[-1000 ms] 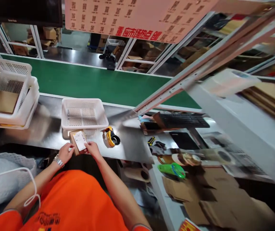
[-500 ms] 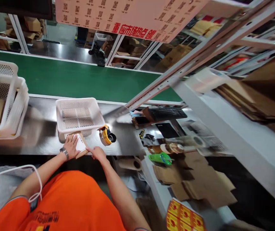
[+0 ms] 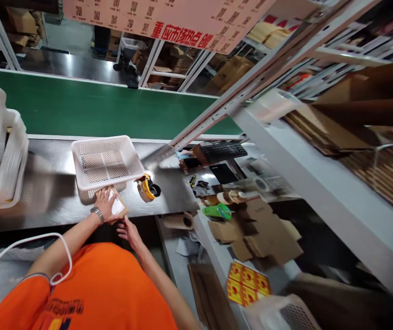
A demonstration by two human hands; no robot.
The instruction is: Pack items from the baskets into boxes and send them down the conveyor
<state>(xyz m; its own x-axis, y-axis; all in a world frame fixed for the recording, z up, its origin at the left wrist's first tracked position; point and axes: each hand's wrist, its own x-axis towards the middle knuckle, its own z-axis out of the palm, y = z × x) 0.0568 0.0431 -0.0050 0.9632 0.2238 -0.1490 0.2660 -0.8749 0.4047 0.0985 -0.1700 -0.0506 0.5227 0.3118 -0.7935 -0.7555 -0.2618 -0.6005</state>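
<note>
My left hand (image 3: 104,205), with a metal watch on its wrist, lies with fingers spread over a small brown cardboard parcel (image 3: 122,211) at the steel table's front edge. A white label (image 3: 117,206) shows on the parcel's top beside the fingers. My right hand (image 3: 130,232) is just below the parcel's near right corner, fingers apart; whether a fingertip touches the corner I cannot tell. Behind the parcel stands a white perforated basket (image 3: 138,168). To the right sits a yellow and black tape dispenser (image 3: 149,187) with a roll of tape.
Stacked white baskets (image 3: 18,160) stand at the left on the steel table (image 3: 48,183). A green conveyor belt (image 3: 79,107) runs behind. On the right are a keyboard (image 3: 222,151), a green bottle (image 3: 217,211), flat cardboard pieces (image 3: 272,238) and a slanting metal post (image 3: 210,114).
My right hand has come off the parcel's right edge and dropped lower, its fingers opening out. My left hand stays on the parcel. The view has turned slightly right.
</note>
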